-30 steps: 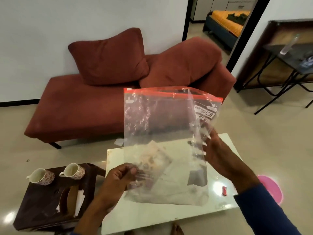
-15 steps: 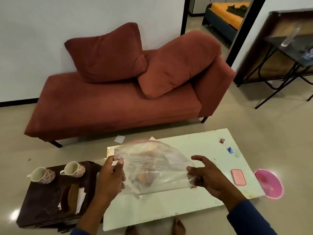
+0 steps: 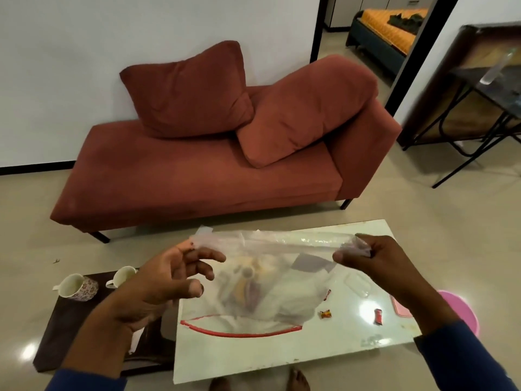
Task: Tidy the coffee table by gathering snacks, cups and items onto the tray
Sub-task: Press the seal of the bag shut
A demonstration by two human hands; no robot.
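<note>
A clear zip bag (image 3: 284, 280) with a red zip strip hangs upside down over the white coffee table (image 3: 310, 351), snack packets inside it. My right hand (image 3: 369, 261) pinches its upper right corner. My left hand (image 3: 174, 275) touches the upper left corner with its fingers spread. Small wrapped candies (image 3: 325, 314) and a red one (image 3: 378, 317) lie on the table beside a pink flat item (image 3: 400, 307). The dark brown tray (image 3: 73, 334) sits to the left with two floral cups (image 3: 77, 286) at its back.
A red couch (image 3: 197, 170) with two cushions stands behind the table. A pink bowl (image 3: 462, 311) sits on the floor at the right. A black metal side table (image 3: 485, 88) is at the far right. My bare feet (image 3: 296, 382) show below the table edge.
The bag has come down from held upright in front of me and flipped, its red zip edge now at the bottom near me. My hands have spread apart along its upper edge.
</note>
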